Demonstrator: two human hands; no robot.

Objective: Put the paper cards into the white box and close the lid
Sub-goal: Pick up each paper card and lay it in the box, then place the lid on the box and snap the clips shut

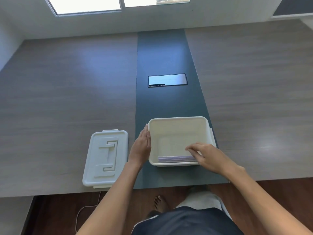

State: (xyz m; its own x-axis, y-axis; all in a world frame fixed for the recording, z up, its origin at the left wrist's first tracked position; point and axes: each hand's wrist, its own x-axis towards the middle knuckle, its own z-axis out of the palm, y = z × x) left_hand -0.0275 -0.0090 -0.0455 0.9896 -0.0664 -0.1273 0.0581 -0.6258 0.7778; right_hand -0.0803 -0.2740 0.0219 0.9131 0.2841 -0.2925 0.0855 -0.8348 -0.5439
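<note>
The white box stands open on the dark centre strip of the table, near the front edge. Several pale purple paper cards stand on edge inside it, against the near wall. My right hand reaches over the box's near right corner, fingertips touching the right end of the cards. My left hand lies flat against the outside of the box's left wall, fingers straight and holding nothing. The white lid lies flat on the table to the left of the box, top side up.
A black rectangular cable hatch sits in the dark strip beyond the box. The wood-grain table spreads wide on both sides. Below the front edge are a brown floor, a cable and my bare foot.
</note>
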